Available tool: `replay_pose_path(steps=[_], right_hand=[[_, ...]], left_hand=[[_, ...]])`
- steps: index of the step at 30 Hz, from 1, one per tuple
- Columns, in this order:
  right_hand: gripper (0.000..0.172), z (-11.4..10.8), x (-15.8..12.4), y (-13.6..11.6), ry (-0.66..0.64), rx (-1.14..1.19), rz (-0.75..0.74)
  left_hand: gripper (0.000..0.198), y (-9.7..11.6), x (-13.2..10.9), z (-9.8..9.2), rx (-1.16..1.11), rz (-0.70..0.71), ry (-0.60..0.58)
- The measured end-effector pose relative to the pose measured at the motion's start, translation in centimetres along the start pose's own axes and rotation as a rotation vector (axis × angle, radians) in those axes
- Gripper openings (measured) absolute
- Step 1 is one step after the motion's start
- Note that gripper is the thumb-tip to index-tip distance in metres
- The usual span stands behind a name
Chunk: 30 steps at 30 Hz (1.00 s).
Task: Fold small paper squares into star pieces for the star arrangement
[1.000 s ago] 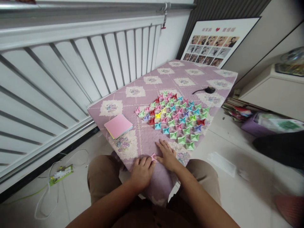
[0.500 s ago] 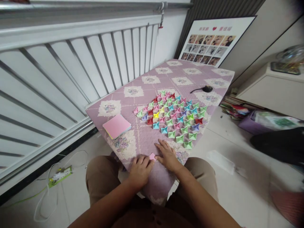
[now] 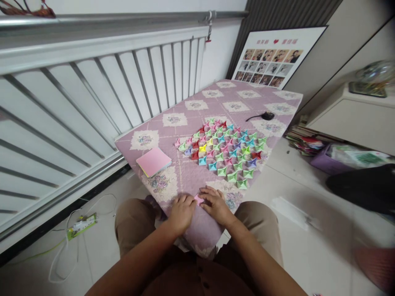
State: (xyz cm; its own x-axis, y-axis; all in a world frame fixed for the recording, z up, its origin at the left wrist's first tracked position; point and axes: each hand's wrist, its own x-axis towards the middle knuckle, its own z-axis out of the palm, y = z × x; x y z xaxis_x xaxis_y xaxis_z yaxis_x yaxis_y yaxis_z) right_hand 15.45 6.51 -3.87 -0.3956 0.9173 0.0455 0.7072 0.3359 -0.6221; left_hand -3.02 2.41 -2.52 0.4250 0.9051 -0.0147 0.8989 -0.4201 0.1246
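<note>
A small piece of folded pink paper lies on the tablecloth close to the table's near corner. My left hand holds its left edge with curled fingers. From the other side, my right hand grips the paper between thumb and bent fingers, which cover part of it. Farther up the table stand several rows of folded paper pieces in green, pink, blue, red, yellow and purple. Left of them rests a stack of square coloured paper with a pink sheet on top.
A flowered purple tablecloth covers the table. Near its right edge lies a black object with a thin tail. A white radiator runs along the left. A power strip with cables is on the floor, and a photo board leans behind.
My right hand's fingers have drawn in and bent closer around the pink paper. My left hand stays at its left edge. The camera view has tilted slightly.
</note>
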Motion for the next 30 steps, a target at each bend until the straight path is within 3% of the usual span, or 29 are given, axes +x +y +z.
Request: replay_pose_path(steps=[11, 30], right_hand=[[0.027, 0.8, -0.2, 0.3, 0.048, -0.053, -0.025], [0.023, 0.7, -0.6, 0.1, 0.069, -0.084, -0.071]], left_hand=[[0.015, -0.9, 1.6, -0.3, -0.222, -0.058, 0.045], [0.025, -1.1, 1.9, 0.5, -0.021, 0.071, 0.038]])
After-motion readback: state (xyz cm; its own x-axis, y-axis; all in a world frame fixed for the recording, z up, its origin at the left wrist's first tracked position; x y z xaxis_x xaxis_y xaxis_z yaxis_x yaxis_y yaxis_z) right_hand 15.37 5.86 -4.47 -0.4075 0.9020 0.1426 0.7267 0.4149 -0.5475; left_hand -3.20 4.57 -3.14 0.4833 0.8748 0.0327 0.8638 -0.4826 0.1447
